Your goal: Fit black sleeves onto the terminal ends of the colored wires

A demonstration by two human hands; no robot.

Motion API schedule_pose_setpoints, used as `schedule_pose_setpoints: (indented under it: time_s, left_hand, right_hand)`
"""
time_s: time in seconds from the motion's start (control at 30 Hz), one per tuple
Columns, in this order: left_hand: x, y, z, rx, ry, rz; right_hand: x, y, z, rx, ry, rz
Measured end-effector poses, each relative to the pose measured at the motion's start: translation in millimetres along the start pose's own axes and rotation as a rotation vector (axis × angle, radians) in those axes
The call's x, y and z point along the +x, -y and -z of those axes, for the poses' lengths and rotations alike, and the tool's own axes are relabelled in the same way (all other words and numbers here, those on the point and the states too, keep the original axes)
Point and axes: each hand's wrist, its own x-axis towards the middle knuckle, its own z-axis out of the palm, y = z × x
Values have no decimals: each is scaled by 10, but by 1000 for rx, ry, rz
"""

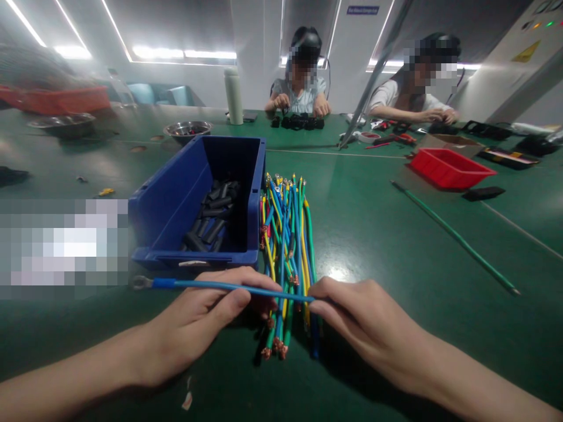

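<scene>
A blue cable (211, 285) with a metal ring terminal at its left end lies across both hands, above the green tabletop. My left hand (193, 319) holds it near the middle between thumb and fingers. At the cable's right end my right hand (352, 310) pinches it, and the tip is hidden by the fingers. Beneath and beyond the cable, a bundle of blue, green and yellow cables (284, 234) lies lengthwise, with bare copper strands at the near ends. Left of the bundle stands a blue bin (152, 256) with short black sleeves (214, 230) inside.
A single green cable (457, 237) lies to the right, near a red tray (451, 170). Metal bowls (189, 130) and a pale bottle (233, 97) stand farther back. A slanted metal pole (373, 76) rises from the table. Two people (303, 88) work across it.
</scene>
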Motion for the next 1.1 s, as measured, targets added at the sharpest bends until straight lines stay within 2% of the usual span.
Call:
schedule_pose_setpoints:
  time_s: [0.2, 0.27, 0.4, 0.57, 0.83, 0.97, 1.1]
  left_hand:
    - [6, -20, 14, 169, -33, -62]
    - [9, -24, 12, 185, -24, -89]
    - [1, -27, 5, 205, -23, -123]
    - [-14, -34, 4, 225, -44, -100]
    - [-27, -44, 26, 140, 67, -24]
    - [-25, -96, 45, 234, 128, 29]
    - [-22, -123, 40, 296, 123, -11]
  right_hand:
    - [0, -24, -38, -345, -201, 264]
    - [-6, -6, -43, -429, -228, 334]
    - [-4, 10, -46, -411, -174, 390]
    - [11, -18, -32, -384, -148, 372]
    - [12, 1, 31, -402, -77, 437]
    - [18, 13, 67, -494, -65, 461]
    - [16, 20, 77, -523, -90, 463]
